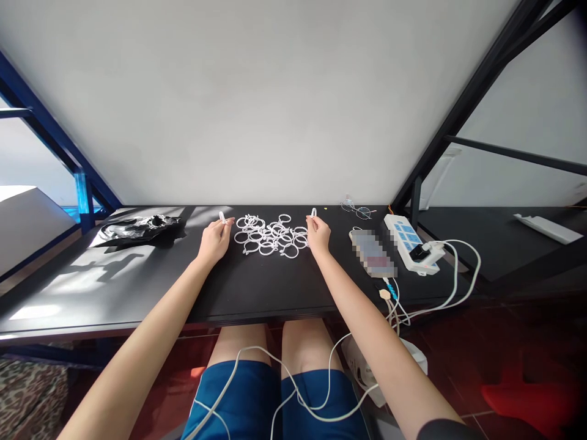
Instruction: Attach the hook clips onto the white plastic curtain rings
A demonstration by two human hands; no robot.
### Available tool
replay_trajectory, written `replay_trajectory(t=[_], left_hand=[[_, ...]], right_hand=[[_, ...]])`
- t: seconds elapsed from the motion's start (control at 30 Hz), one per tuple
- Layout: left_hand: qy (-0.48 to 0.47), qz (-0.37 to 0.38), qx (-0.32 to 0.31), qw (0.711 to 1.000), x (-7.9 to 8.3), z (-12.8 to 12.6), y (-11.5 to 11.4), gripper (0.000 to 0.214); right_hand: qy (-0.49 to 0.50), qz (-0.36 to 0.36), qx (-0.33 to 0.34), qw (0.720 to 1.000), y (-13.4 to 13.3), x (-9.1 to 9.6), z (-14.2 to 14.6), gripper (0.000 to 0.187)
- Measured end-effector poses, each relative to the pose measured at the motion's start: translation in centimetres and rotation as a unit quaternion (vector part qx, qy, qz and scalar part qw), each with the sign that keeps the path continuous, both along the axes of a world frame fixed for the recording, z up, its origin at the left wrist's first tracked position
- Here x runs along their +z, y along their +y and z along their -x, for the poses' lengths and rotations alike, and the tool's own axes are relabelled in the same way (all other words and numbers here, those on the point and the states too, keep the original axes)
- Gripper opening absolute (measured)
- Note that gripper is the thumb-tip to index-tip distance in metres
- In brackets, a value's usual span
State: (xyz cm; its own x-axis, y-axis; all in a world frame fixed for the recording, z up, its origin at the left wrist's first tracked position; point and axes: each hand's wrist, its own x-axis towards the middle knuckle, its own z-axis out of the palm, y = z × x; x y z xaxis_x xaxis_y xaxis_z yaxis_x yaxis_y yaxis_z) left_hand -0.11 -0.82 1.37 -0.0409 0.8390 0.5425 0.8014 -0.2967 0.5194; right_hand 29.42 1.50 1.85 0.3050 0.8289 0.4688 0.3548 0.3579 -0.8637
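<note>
A loose pile of white plastic curtain rings [274, 230] lies on the black table [220, 287], several of them overlapping. To the left of the pile, my left hand [214, 241] is closed, pinching a white ring [222, 216] whose top sticks up above the fingers. At the pile's right edge, my right hand [318, 234] is also closed and pinches another white ring [313, 212], seen nearly edge-on. Fingers hide the lower part of both held rings. Both hands are above or near the tabletop, wide apart.
A crumpled black plastic bag [137, 230] lies at the left. On the right are a pixelated phone [372, 253], a white power strip [408, 241] with plugs, and eyeglasses [358, 209] near the wall. White cables [452, 293] hang off the table and cross my lap.
</note>
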Motion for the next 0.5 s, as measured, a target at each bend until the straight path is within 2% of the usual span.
replay_trajectory(t=[0.27, 0.43, 0.5], left_hand=[[0.013, 0.017, -0.003, 1.000, 0.18, 0.02, -0.18, 0.047], [0.026, 0.036, 0.005, 0.999, 0.22, 0.06, -0.21, 0.043], [0.026, 0.043, 0.008, 0.999, 0.25, 0.07, -0.24, 0.044]], right_hand=[[-0.006, -0.009, -0.025, 1.000, 0.14, -0.20, -0.30, 0.031], [0.006, 0.007, -0.018, 1.000, 0.31, -0.37, -0.18, 0.024], [0.022, 0.006, -0.016, 1.000, 0.44, -0.48, -0.10, 0.029]])
